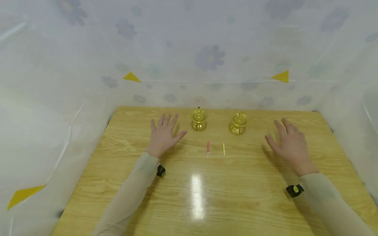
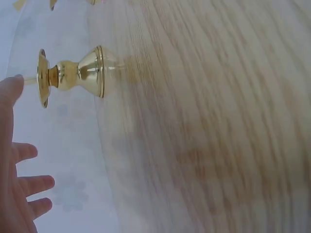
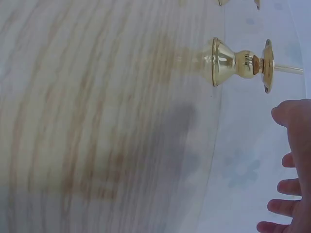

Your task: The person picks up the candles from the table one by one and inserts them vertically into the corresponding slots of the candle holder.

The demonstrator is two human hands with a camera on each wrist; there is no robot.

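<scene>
Two brass candle holders stand upright near the far edge of the wooden table (image 1: pixel 124 183): the left holder (image 1: pixel 199 120) and the right holder (image 1: pixel 238 124), apart from each other. Just in front of them, between the hands, lie a pink candle (image 1: pixel 208 149) and a yellow candle (image 1: pixel 223 148), thin, flat on the table, roughly parallel, not touching. Left hand (image 1: pixel 164 134) hovers or rests palm-down, just beside the left holder; fingers spread and straight, holding nothing. Right hand (image 1: pixel 290 144) is palm-down, further out from the right holder; fingers relaxed and open, nothing held. Wrist views are blurred; each shows one holder with fingertips near but apart. Judgement: the work in hand looks like seating the candles in the holders. Done well, that means pinching a candle near its middle, steadying the holder's base with the other hand, and lowering the candle straight onto the top. The thin sticks likely roll or snap under pressure.
</scene>
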